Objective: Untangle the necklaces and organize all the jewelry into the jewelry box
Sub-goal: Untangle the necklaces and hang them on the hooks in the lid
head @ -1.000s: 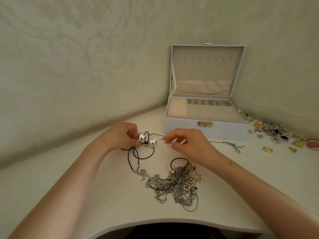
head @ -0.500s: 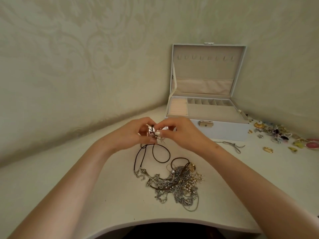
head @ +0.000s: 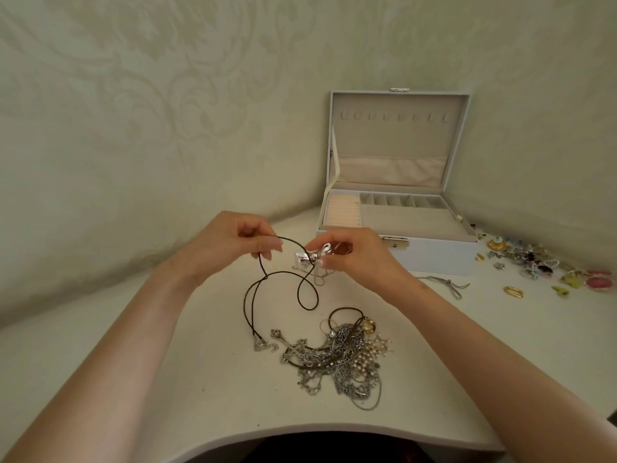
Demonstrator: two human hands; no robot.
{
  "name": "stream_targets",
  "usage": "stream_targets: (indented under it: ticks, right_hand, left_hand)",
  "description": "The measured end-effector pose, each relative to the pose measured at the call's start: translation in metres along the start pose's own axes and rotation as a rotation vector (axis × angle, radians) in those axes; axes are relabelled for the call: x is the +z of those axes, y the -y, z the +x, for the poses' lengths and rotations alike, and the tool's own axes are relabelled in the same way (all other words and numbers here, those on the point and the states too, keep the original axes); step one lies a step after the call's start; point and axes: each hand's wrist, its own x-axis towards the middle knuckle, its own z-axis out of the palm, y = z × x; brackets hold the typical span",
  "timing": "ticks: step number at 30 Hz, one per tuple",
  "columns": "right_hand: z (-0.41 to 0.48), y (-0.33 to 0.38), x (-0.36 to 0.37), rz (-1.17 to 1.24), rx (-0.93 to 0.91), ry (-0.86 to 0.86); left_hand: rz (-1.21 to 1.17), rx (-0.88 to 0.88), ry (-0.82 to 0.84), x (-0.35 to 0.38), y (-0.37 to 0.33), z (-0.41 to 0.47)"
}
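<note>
My left hand (head: 233, 243) pinches a black cord necklace (head: 283, 289) above the table. My right hand (head: 354, 253) pinches its silver bow pendant (head: 309, 259), with a thin silver chain hanging from the same fingers. The cord loops down to its clasp (head: 258, 342) on the table. A tangled pile of necklaces (head: 337, 359), silver chains, pearls and a cross pendant, lies just in front of my hands. The white jewelry box (head: 434, 255) stands open behind my right hand, its beige compartments showing nothing inside.
Loose earrings, brooches and rings (head: 541, 265) are scattered on the table to the right of the box. A thin silver chain (head: 447, 284) lies in front of the box. The white table (head: 133, 345) has a curved front edge, and patterned walls close it in behind.
My hands met at the pendant half a second ago and have since drawn apart. The left hand pulled a loop of black cord leftward while the right hand kept the pendant.
</note>
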Motion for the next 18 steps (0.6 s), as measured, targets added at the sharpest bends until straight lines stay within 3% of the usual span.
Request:
stream_targets:
  ticks: [3, 6, 10, 15, 18]
  right_hand:
    - [0.001, -0.001, 0.004, 0.071, 0.020, -0.040]
    - [0.004, 0.003, 0.007, 0.153, -0.008, -0.079]
    - [0.006, 0.014, 0.014, 0.187, -0.058, -0.065]
    - [0.007, 0.000, 0.011, -0.106, 0.118, -0.052]
    - [0.006, -0.009, 0.013, -0.068, 0.193, 0.038]
  left_hand:
    - [0.061, -0.013, 0.049, 0.005, 0.003, 0.002]
    - [0.145, 0.037, -0.146, 0.013, 0.012, 0.010]
    - [0.277, 0.069, -0.075, 0.025, 0.012, 0.010]
    - [0.228, 0.037, -0.383, 0.015, 0.016, 0.013]
    - [0.207, 0.052, -0.418, 0.015, 0.009, 0.012]
